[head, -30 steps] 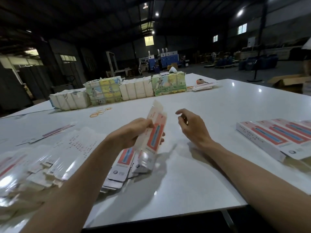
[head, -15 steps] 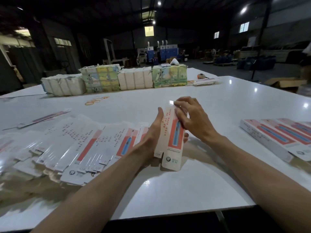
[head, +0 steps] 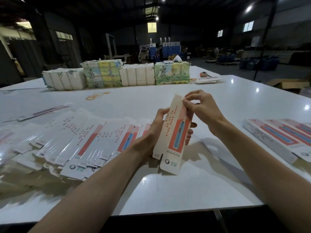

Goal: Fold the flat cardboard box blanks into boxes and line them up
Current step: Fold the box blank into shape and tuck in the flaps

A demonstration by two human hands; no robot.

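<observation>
I hold one long white box blank with a red and blue panel upright over the white table. My left hand grips its lower half from behind and the left. My right hand pinches the top flap with its fingertips. A fanned pile of flat blanks lies to the left of my hands. Folded boxes lie side by side in a row at the right edge of the table.
Wrapped bundles of packs stand in a row along the far side of the table. Loose rubber bands lie in front of them. A small stack of blanks and a tape measure sit at the far right.
The blank was lifted from the pile by my left hand and turned upright. My right hand came in and took hold of its top flap.
</observation>
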